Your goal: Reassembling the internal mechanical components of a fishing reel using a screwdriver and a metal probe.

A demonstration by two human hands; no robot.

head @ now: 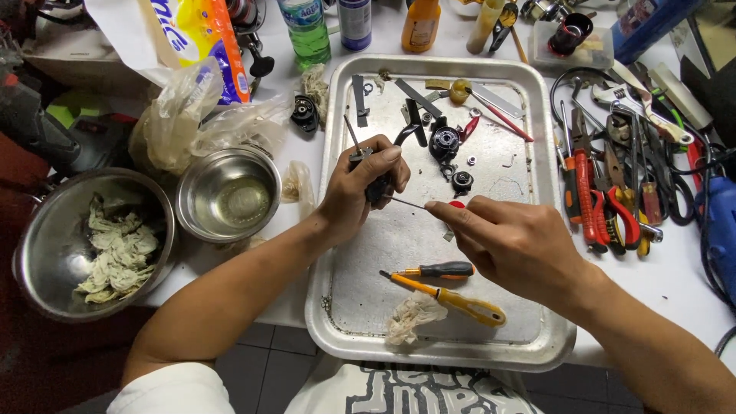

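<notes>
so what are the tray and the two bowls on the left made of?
Tray: looks like bare aluminium or steel, dull grey with scuffs. Small bowl and large bowl: likely stainless steel, shiny and reflective. The left hand holds a small dark part over the tray.

Silver tray (537, 230), orange-handled screwdrivers (460, 300), green bottle (307, 34)

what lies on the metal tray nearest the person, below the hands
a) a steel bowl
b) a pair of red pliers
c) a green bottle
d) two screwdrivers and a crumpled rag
d: two screwdrivers and a crumpled rag lie at the near end of the metal tray.
</notes>
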